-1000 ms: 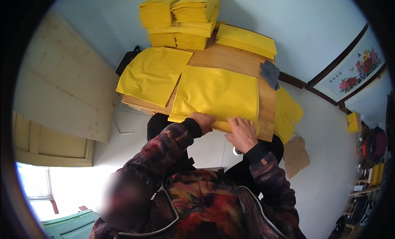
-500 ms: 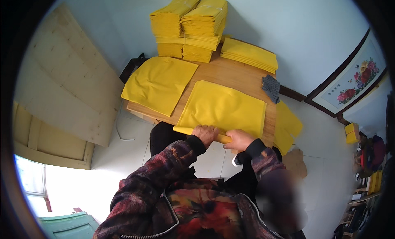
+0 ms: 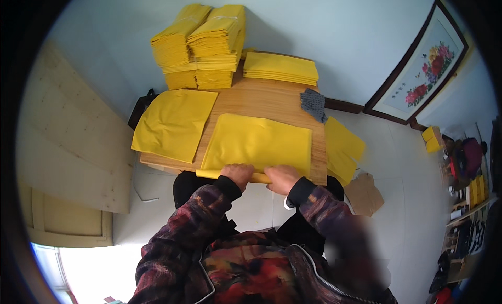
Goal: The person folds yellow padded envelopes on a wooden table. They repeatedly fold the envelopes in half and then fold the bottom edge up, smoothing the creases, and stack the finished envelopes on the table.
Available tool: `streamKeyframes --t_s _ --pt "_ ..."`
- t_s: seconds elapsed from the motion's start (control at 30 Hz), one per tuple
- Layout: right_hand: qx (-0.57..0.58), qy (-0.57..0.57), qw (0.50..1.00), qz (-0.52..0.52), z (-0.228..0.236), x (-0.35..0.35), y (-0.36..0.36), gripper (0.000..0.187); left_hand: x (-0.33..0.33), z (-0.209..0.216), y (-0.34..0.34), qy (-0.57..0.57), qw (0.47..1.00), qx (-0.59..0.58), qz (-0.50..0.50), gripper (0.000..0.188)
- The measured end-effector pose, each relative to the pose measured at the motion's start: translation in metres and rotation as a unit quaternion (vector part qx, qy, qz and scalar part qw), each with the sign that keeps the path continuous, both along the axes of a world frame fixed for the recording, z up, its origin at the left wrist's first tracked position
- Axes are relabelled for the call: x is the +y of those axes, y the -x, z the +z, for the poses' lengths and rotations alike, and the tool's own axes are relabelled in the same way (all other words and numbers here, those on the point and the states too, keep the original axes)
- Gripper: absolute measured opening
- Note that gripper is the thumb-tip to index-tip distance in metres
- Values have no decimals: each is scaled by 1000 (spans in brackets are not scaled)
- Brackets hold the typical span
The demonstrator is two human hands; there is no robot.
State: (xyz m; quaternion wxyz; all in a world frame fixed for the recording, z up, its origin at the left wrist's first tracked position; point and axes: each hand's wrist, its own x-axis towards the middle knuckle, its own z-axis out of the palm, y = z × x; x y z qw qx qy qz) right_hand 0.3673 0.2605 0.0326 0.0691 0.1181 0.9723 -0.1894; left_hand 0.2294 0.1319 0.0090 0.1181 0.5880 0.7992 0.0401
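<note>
A yellow sheet [image 3: 259, 143], soft like fabric, lies at the table's near edge with its near border folded over into a narrow strip. My left hand [image 3: 238, 175] is closed on that folded strip, left of its middle. A short way to the right, my right hand [image 3: 283, 179] grips the same strip, its thumb side toward the left hand. Both sets of fingertips are partly hidden. Between the hands a short piece of the fold shows. To the left, a second yellow sheet [image 3: 175, 125] is spread flat with a few wrinkles.
Tall bundled stacks of folded yellow sheets [image 3: 212, 42] stand at the table's back left, beside a lower pile [image 3: 281, 67]. A grey knitted cloth [image 3: 313, 105] lies on the wooden table [image 3: 261, 101] near its right edge. Beyond that edge are more yellow material [image 3: 343, 150] and brown cardboard [image 3: 364, 194].
The whole view has shifted, so the table appears further left and the stacks lower. Both hands keep to the folded edge, the left hand's fingers now curled more tightly over it.
</note>
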Motion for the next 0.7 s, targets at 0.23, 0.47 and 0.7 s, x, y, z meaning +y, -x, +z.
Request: streamKeyframes --t_s 0.23,0.47,0.7 --pt "-12 -55 998 -13 -5 -12 -2 22 0 -1 9 -17 996 22 -90 25" --pt "66 -61 996 7 -12 -7 -3 22 -3 -4 2 -8 999 13 -29 9" --pt "-25 1 999 -20 -14 2 2 20 -3 -16 5 -81 995 36 -46 20"
